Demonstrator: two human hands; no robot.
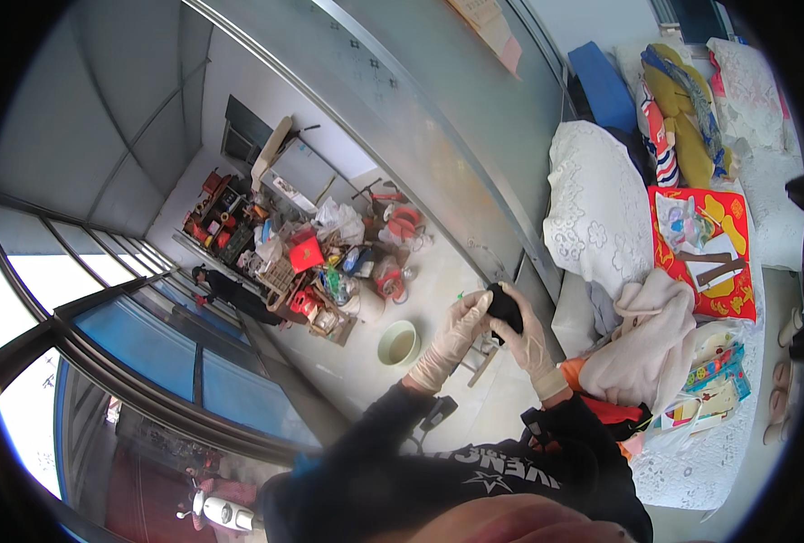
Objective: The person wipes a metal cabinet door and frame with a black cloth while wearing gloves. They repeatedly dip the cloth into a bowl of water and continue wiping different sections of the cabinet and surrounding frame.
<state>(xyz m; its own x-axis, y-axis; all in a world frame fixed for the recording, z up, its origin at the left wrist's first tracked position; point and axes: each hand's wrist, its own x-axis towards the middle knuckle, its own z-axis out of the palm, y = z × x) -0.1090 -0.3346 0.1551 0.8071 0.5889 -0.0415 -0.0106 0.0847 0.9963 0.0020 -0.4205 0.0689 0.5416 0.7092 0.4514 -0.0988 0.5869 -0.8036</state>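
Observation:
Both hands wear pale, thin gloves and meet in front of my chest. Between them is a small black object [505,312], perhaps folded cloth; the fingers cover part of it, so its exact kind cannot be told. My left hand [453,336] pinches its left edge with thumb and fingertips. Around its right side curl the fingers of my right hand [527,336], the thumb pressing from below. Beneath the hands, partly hidden by them, a small stool [480,366] stands on the pale tiled floor.
A pale green basin [399,343] holding cloudy liquid sits on the floor to the left. Beyond it lies a heap of bags, baskets and boxes [307,254]. Another person [235,295] stands by the windows. To the right, a lace-covered sofa [687,475] bears a beige blanket [646,339].

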